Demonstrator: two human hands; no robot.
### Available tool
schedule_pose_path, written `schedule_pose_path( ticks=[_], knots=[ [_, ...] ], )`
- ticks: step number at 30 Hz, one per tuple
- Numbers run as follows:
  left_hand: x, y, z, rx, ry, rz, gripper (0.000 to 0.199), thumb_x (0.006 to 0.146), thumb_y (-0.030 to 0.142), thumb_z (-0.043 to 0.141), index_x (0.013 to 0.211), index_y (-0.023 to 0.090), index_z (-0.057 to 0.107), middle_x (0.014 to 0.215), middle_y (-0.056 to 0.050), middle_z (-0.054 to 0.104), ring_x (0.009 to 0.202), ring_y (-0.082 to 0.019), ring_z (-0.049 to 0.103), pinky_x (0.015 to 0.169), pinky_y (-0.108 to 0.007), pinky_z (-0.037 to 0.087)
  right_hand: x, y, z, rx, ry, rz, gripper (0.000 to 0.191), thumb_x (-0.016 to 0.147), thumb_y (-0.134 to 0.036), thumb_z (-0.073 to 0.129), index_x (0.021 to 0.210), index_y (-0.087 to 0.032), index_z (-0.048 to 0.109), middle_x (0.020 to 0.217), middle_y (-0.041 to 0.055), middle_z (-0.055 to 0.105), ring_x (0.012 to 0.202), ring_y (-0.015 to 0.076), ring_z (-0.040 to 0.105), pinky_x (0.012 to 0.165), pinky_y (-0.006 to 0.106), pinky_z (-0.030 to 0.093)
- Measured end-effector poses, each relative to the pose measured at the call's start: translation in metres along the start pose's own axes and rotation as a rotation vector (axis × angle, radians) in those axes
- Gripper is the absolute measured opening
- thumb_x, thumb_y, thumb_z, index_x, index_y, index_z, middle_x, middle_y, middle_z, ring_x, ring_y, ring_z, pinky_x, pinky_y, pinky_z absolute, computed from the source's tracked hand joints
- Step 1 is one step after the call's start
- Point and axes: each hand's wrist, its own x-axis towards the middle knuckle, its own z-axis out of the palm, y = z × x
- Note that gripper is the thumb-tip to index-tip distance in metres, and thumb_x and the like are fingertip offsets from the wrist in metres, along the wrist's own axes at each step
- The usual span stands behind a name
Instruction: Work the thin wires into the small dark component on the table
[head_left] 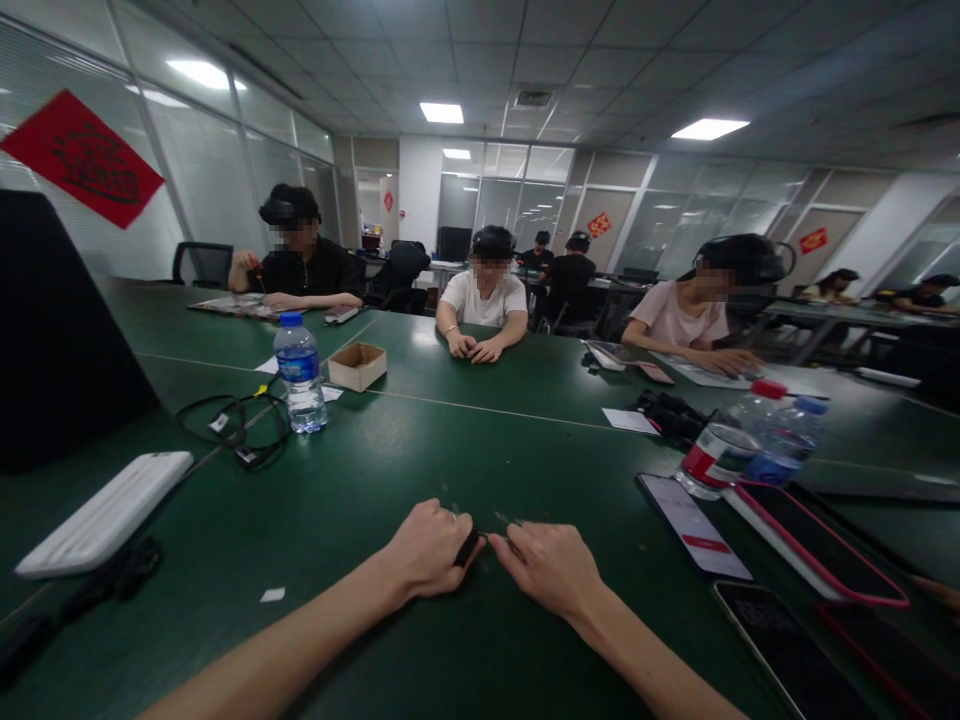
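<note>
My left hand [429, 545] is closed over the green table [360, 620], its fingers curled round a small dark object [467, 548]. What kind of object it is I cannot make out. Facing it, my right hand [551, 565] is closed too, thumb and forefinger pinched close to the dark object's end. A thin dark bit shows between the two hands, but whether the right fingers hold it is too small to tell. Small clear scraps, blurred, show just beyond the knuckles. A white paper scrap [273, 595] lies left of my left forearm.
At left are a white power strip-like block [105, 515], a black cable [244, 430], a water bottle [301, 375] and an open box [358, 368]. At right stand two bottles [731, 440] beside several phones [694, 525]. People sit across the table.
</note>
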Motion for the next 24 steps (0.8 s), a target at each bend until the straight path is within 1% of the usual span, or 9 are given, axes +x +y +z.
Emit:
schedule_pose_path(
  ticks=[7,12,17,24],
  knots=[
    [0.0003,-0.0005,-0.0005,0.02,-0.013,0.023,0.03,0.088,0.038,0.037,0.078,0.016,0.055,0.067,-0.007,0.062,0.059,-0.021,0.06,0.066,-0.035,0.043,0.0005,-0.0005,-0.0015,-0.004,-0.038,-0.019,0.052,0.095,-0.044,0.025,0.074,-0.016,0.063,0.063,0.0018,0.061,0.046,0.0053,0.044,0.046,0.02,0.021],
    [0.0001,0.0005,-0.0016,0.036,0.009,0.031,0.034,0.089,0.041,0.035,0.077,0.016,0.054,0.067,-0.007,0.062,0.059,-0.021,0.06,0.065,-0.035,0.044,0.0011,-0.0009,-0.002,-0.05,-0.028,-0.015,0.052,0.094,-0.046,0.026,0.072,-0.016,0.063,0.063,0.0028,0.061,0.05,0.0077,0.048,0.048,0.022,0.023],
    [-0.0005,0.0002,-0.0009,0.026,0.006,0.031,0.036,0.091,0.04,0.031,0.078,0.016,0.054,0.068,-0.008,0.062,0.059,-0.021,0.06,0.066,-0.035,0.044,0.0006,-0.0019,-0.0038,-0.028,-0.046,-0.009,0.053,0.094,-0.045,0.025,0.074,-0.015,0.063,0.063,0.0024,0.061,0.047,0.0061,0.046,0.047,0.021,0.022],
    [0.0001,0.0005,-0.0024,0.012,-0.009,0.021,0.04,0.091,0.043,0.03,0.078,0.015,0.055,0.067,-0.008,0.062,0.059,-0.02,0.059,0.068,-0.035,0.044,0.0,-0.0011,-0.0012,-0.037,-0.025,-0.007,0.052,0.094,-0.045,0.026,0.072,-0.016,0.062,0.061,0.0014,0.059,0.048,0.0066,0.046,0.048,0.022,0.022]
  ],
)
